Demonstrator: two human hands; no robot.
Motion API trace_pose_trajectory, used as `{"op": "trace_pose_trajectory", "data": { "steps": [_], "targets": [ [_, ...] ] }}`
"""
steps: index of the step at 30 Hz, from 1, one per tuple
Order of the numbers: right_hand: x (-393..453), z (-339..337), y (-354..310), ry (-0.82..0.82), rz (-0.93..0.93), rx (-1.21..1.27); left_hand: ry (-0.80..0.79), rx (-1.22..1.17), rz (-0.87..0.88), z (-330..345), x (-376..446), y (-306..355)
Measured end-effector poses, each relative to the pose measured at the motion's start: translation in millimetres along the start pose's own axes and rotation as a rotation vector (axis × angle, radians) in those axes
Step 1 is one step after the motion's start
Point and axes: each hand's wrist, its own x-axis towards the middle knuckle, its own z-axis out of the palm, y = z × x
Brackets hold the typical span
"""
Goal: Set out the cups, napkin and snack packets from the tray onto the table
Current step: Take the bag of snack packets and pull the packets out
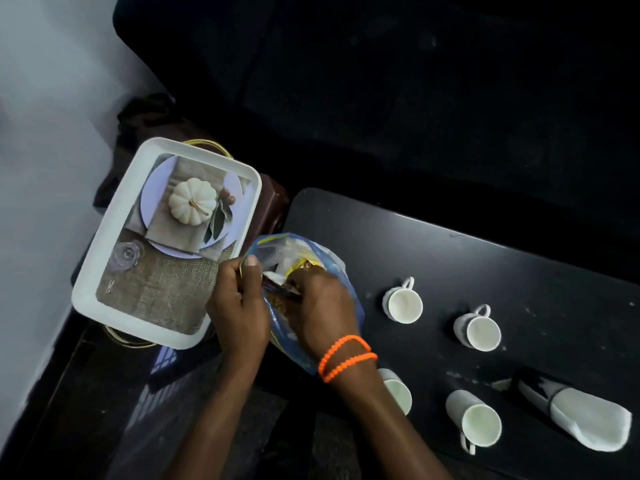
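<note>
Done: four cups (402, 304) and the rolled napkin (588, 420) stand on the table (485, 265)
Tray (104, 306): emptied
Left: snack packets, in a blue bag (277, 251) at the table's left edge
Left hand (235, 303): grips the bag's mouth
Right hand (322, 303): reaching inside; grasp cannot be told

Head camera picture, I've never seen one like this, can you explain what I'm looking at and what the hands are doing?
This is one view from a camera worn on a person's head, looking down at their own bare hands. There is no machine. The left hand and the right hand, which wears orange bead bracelets, both grip a clear blue-tinted plastic bag of snack packets. Left of it sits a white rectangular tray with a pumpkin picture. On the black table stand four white ceramic cups and a rolled white napkin.
</note>
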Motion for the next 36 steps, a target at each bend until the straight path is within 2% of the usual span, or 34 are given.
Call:
{"op": "trace_pose_trajectory", "data": {
  "steps": [5, 7, 9, 11, 14, 16, 19, 22, 23, 25, 27, 28, 29, 30, 33, 34, 36],
  "targets": [
    [-32, -109, -2, 0.267, -0.182, 0.439, -0.004, -0.031, -0.048, -9, 11, -3],
    [-20, -137, 14, 0.370, -0.153, 0.625, -0.008, -0.029, -0.048, -13, 12, -5],
    [10, -139, 40, 0.428, -0.038, 0.763, -0.012, -0.042, -0.065, -18, 11, -7],
    [53, -113, 76, 0.429, 0.157, 0.831, -0.008, -0.056, -0.081, -23, 10, -10],
    [103, -52, 117, 0.348, 0.469, 0.968, 0.002, -0.067, -0.077, -28, 4, -16],
    [116, -17, 134, 0.258, 0.602, 1.044, -0.001, -0.087, -0.084, -27, -1, -20],
    [114, 7, 142, 0.250, 0.679, 0.841, -0.031, -0.123, -0.098, -24, -7, -22],
    [104, -5, 127, 0.390, 0.646, 0.430, -0.064, -0.127, -0.105, -21, -10, -21],
    [96, -15, 115, 0.471, 0.611, 0.362, -0.073, -0.138, -0.107, -20, -11, -19],
    [73, -34, 82, 0.676, 0.451, 0.401, -0.088, -0.148, -0.115, -20, -11, -17],
    [41, -45, 46, 0.752, 0.169, 0.547, -0.103, -0.155, -0.119, -21, -10, -16],
    [24, -44, 28, 0.677, 0.020, 0.624, -0.103, -0.162, -0.119, -21, -9, -15],
    [11, -35, 11, 0.537, -0.074, 0.658, -0.101, -0.167, -0.117, -21, -8, -15],
    [4, -21, -1, 0.376, -0.091, 0.603, -0.101, -0.165, -0.111, -21, -8, -15],
    [10, 40, -9, -0.034, 0.088, 0.048, -0.091, -0.128, -0.095, -21, -9, -17],
    [16, 60, -4, -0.120, 0.170, -0.072, -0.087, -0.114, -0.087, -20, -10, -19],
    [24, 85, 4, -0.223, 0.253, -0.148, -0.090, -0.094, -0.075, -20, -12, -23]
  ]
}}
